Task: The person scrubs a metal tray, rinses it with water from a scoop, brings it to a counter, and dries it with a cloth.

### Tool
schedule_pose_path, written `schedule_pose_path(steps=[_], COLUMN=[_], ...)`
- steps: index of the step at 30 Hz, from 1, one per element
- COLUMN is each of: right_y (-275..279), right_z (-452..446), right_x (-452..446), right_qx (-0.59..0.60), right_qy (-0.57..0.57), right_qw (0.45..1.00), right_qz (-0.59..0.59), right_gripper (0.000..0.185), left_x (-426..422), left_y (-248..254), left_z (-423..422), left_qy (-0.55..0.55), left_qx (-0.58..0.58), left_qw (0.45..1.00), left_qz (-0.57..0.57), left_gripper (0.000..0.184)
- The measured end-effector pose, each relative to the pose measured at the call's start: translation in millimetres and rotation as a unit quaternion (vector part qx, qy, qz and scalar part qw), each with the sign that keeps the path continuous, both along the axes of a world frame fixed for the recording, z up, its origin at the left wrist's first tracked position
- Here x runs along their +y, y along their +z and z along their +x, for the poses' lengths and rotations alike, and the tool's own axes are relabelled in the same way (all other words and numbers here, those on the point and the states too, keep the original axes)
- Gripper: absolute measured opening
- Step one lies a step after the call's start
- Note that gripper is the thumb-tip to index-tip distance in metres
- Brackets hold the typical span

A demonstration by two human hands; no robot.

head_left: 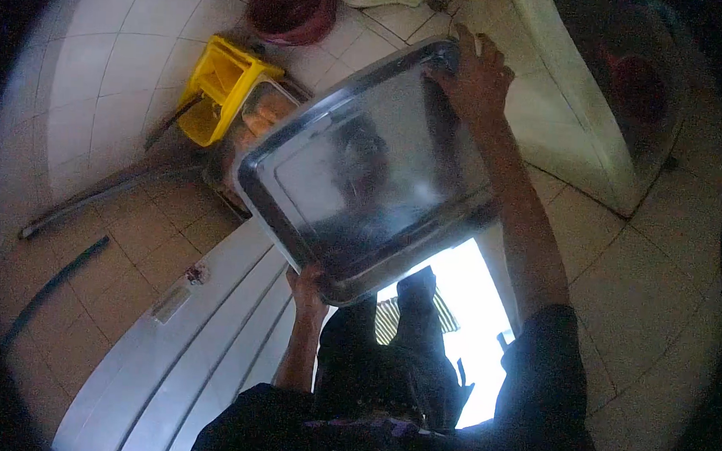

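Note:
A wide, shiny rectangular metal tray (379, 170) with a raised rim is held up, tilted, in front of my body. My right hand (478, 79) grips its far right corner, with the thumb over the inner side and the fingers at the rim. At the near left corner, my left hand (306, 286) is closed on the rim; part of its fingers is hidden by the tray. Blurred reflections show on the tray's surface, and it looks wet or smeared in places.
Beyond the tray stand a yellow mop-wringer bucket (232, 75), a container with orange-brown contents (269, 113) and a maroon tub (291, 14). A dark green hose (56, 289) lies on the tiled floor. A white panelled door (203, 339) is at left; a low partition (587, 126) at right.

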State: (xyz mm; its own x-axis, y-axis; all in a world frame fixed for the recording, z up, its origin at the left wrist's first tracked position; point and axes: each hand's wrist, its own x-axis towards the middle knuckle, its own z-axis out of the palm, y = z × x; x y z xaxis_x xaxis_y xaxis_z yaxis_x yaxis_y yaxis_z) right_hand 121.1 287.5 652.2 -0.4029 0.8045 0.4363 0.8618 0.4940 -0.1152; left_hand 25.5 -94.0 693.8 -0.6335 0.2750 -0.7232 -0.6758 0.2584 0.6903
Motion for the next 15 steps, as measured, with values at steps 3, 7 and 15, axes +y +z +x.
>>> schedule_pose_path(steps=[3,7,15], right_y=[13,35,42], right_z=[-1,5,5], right_x=[17,29,34], right_qx=[0.040,-0.003,0.021], right_qy=[-0.033,-0.043,-0.094], right_qw=[0.960,0.940,0.928], right_qz=[-0.276,-0.338,-0.359], right_gripper=[0.068,0.065,0.067], left_x=[7,-3,-14], left_y=[14,5,-6], left_z=[9,15,16], left_qy=[0.045,0.023,0.006], left_qx=[-0.053,-0.041,-0.065], left_qw=[0.997,0.998,0.995], left_qz=[0.031,0.031,0.075], left_gripper=[0.026,0.029,0.046])
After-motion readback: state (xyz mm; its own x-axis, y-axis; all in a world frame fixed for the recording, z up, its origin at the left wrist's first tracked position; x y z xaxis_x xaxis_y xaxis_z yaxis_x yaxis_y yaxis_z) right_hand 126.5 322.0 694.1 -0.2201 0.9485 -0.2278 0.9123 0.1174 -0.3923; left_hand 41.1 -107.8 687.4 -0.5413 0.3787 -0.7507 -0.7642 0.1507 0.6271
